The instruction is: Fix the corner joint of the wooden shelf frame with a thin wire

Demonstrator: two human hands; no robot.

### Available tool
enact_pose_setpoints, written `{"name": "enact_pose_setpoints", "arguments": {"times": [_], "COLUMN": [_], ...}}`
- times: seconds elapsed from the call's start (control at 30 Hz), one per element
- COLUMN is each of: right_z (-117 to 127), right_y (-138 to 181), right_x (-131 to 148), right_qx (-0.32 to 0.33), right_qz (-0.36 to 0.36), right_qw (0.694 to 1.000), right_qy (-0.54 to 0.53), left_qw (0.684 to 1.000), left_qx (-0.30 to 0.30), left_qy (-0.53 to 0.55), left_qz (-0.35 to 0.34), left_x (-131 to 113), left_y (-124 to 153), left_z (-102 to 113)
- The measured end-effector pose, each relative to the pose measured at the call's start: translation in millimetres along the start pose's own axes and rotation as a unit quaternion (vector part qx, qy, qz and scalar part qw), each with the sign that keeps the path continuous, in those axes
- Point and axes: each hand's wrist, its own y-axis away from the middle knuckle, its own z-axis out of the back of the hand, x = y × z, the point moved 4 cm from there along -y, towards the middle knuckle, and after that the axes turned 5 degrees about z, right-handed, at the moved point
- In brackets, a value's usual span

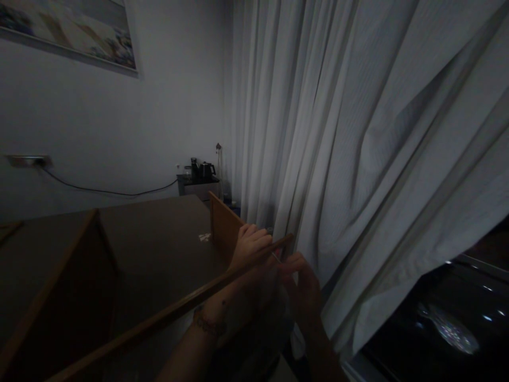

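Note:
A long narrow wooden panel edge (178, 306) runs from the lower left up to the middle right. My left hand (251, 245) is closed over its far end, fingers curled, near the upright wooden end panel (225, 223). Just right of that corner, my right hand (300, 276) pinches a thin metal rod (275, 258), perhaps a hex key. The rod's tip points to the panel's end. Dim light hides where exactly it meets the wood.
Another upright wooden panel (59, 297) stands at left on a dark tabletop (155, 228), with small pale pieces (204, 237) lying there. A white curtain (338, 132) hangs close on the right. Behind stands a small cabinet with a black kettle (205, 170); a cable (107, 192) crosses the wall.

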Motion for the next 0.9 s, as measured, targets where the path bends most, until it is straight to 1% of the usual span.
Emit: {"name": "enact_pose_setpoints", "arguments": {"times": [0.27, 0.4, 0.7, 0.8, 0.9], "right_z": [-5, -6, -11, -12, -13], "right_y": [7, 10, 20, 22, 22], "right_x": [-3, -4, -5, -5, -5], "right_qx": [-0.036, -0.051, -0.126, -0.139, -0.15], "right_qz": [-0.056, -0.064, -0.123, -0.143, -0.146], "right_qw": [0.997, 0.995, 0.984, 0.98, 0.978], "right_qy": [-0.041, -0.049, -0.009, -0.002, -0.001], "left_qw": [1.0, 1.0, 1.0, 1.0, 0.999], "left_qx": [-0.016, -0.005, -0.013, -0.015, -0.015], "left_qy": [0.015, -0.001, 0.005, 0.0, -0.001], "left_qz": [-0.016, -0.008, -0.025, -0.025, -0.03], "left_x": [1, 3, 1, 1, 1], "left_y": [0, 1, 1, 1, 1], "left_z": [-1, -4, -1, -2, -1]}}
